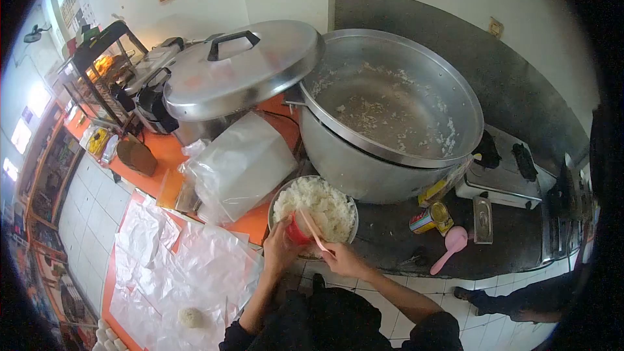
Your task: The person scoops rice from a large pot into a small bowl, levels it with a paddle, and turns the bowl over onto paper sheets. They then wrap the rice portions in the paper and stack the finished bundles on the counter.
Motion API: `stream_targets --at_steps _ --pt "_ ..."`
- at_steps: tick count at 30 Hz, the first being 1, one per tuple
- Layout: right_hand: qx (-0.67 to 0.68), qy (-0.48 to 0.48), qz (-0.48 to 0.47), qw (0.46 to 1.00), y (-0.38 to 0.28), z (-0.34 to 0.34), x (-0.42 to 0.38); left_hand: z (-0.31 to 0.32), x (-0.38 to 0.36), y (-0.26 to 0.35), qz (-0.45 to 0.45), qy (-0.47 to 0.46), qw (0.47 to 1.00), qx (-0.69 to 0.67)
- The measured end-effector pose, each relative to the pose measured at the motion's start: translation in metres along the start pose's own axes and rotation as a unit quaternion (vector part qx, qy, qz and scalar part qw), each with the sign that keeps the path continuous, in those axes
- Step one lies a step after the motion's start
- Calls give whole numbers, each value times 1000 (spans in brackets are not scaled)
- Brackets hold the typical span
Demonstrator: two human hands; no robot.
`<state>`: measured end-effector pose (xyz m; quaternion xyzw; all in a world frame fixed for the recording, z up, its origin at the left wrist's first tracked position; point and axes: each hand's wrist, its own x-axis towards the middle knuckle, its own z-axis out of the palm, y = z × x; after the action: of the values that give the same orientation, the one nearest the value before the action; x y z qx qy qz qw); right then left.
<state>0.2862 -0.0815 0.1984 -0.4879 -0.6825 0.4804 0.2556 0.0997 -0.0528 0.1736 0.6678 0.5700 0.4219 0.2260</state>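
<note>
At six o'clock in the head view, just below center, a metal bowl (pixel 355 221) of cooked white rice (pixel 322 195) sits beneath two working hands. The left hand (pixel 278 248) has its fingers wrapped around a red cup (pixel 299 229); the right hand (pixel 344 261) has its fingers closed on a pink rice paddle (pixel 312 224), its blade end at the cup. A large pot (pixel 364 179), grains clinging to its inner wall, stands at one o'clock, a domed metal lid (pixel 273 78) at eleven. One rice mound (pixel 191 317) rests at seven o'clock on plastic sheets (pixel 146 273). The rice looks soft, sticky and easily crushed; the cup, probably light and smooth, is best held around its side, and the likely stiff paddle by its handle, clear of clinging grains.
</note>
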Motion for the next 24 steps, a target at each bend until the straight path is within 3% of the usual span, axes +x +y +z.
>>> stream_targets --at_steps 7,11,14,16,19,20,23,24 --pt "-18 -62 -43 997 10 -17 1 -10 9 6 -9 -42 999 -7" --pt "-97 -147 -42 983 0 -35 -5 -13 10 9 -37 -63 997 -12" --pt "-137 -225 -18 964 -3 -50 16 -11 6 1 41 -24 999 -8" --pt "-165 -259 -3 952 5 -59 32 -15 8 3 -3 -48 998 -27" --pt "-88 -253 -34 963 20 -81 43 -13 7 -3 -11 -61 997 -38" --pt "-72 -231 -90 966 45 -84 49 -10 6 -5 -4 -60 997 -38" --pt "119 -217 158 956 30 -89 31 -9 4 -7 10 -45 999 -6" --pt "198 -192 175 945 26 -88 23 -9 4 -8 23 -43 999 -20"
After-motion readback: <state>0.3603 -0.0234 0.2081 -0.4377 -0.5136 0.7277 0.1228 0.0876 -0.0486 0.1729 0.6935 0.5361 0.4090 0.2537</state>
